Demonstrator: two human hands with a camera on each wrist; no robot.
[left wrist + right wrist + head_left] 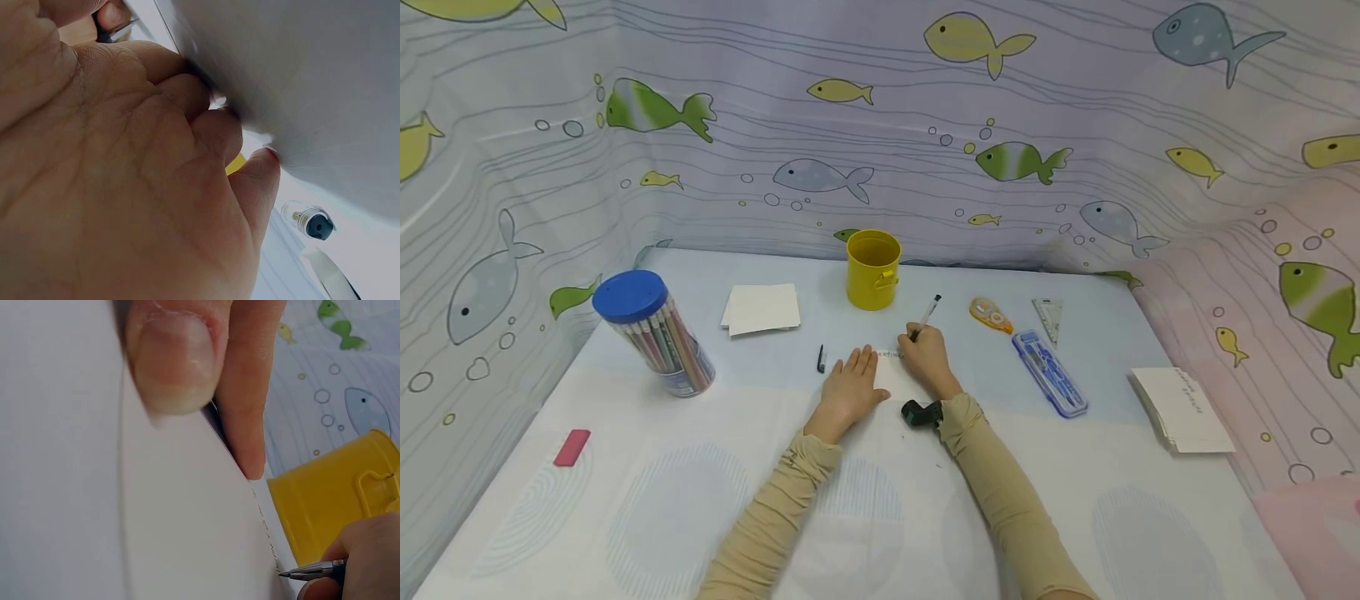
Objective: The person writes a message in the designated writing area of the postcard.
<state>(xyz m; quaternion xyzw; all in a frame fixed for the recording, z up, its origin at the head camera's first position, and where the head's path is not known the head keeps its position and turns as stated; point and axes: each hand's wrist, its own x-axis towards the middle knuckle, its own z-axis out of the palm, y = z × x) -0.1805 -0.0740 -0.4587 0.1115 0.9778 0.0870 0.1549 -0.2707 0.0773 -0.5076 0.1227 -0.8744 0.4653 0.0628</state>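
Near the middle of the table, my left hand [848,390] lies flat with straight fingers on a small white card [891,379]. Handwritten letters run along the card's upper edge. My right hand [929,358] pinches a pen [933,306] over the card's right part. In the right wrist view, the pen's metal tip [312,570] touches the card at the end of the writing. Left of my left hand lies a black-and-clear pen cap [822,359]. The left wrist view shows the palm up close, with the cap [310,222] beyond the fingers.
Behind stand a yellow bucket [871,287] and a stack of blank cards [764,309]. A blue-lidded pencil jar [658,337] and red eraser [572,448] are left. Correction tape [991,315], a set square [1048,317], a blue case [1049,373] and written cards [1183,408] are right.
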